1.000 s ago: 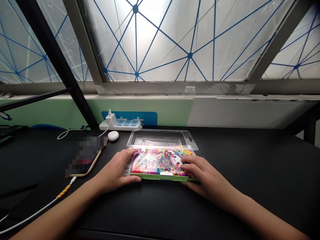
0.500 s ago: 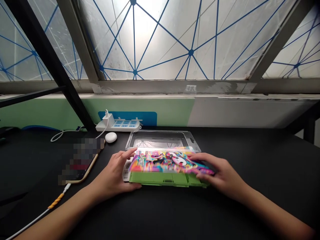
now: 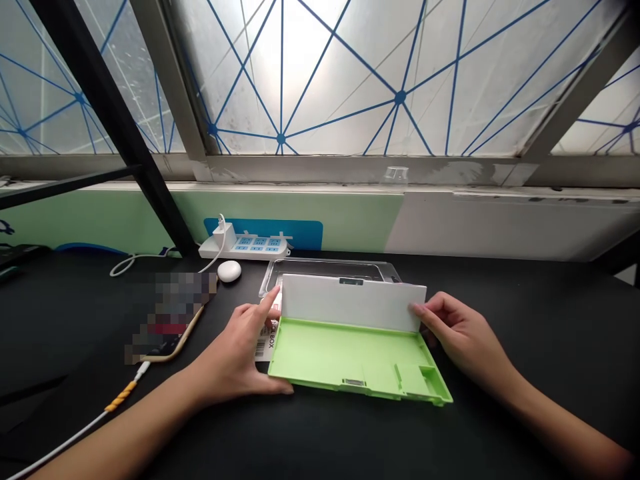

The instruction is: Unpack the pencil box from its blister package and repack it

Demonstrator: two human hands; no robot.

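Observation:
A pencil box (image 3: 345, 353) lies open on the black table in front of me, its light green tray facing up with a small compartment at the right end. Its white-lined lid (image 3: 350, 303) stands tilted back. My left hand (image 3: 250, 353) grips the box's left end, thumb at the front corner and index finger up by the lid's edge. Between thumb and fingers, my right hand (image 3: 450, 327) pinches the lid's right edge. A printed card (image 3: 267, 340) with a barcode and the word "BOX" shows partly behind the left end.
Behind the lid lies a clear plastic package (image 3: 330, 268). Further left are a round white case (image 3: 229, 271), a blurred-out phone (image 3: 193, 333) on a charging cable (image 3: 120, 397), and a white power strip (image 3: 245, 248) by the wall. A black frame post (image 3: 115, 133) slants at the left.
The pencil box was closed or nearly so, its colourful printed cover showing; now the lid is swung up and back, revealing the green inside. My right hand has moved with the lid's edge.

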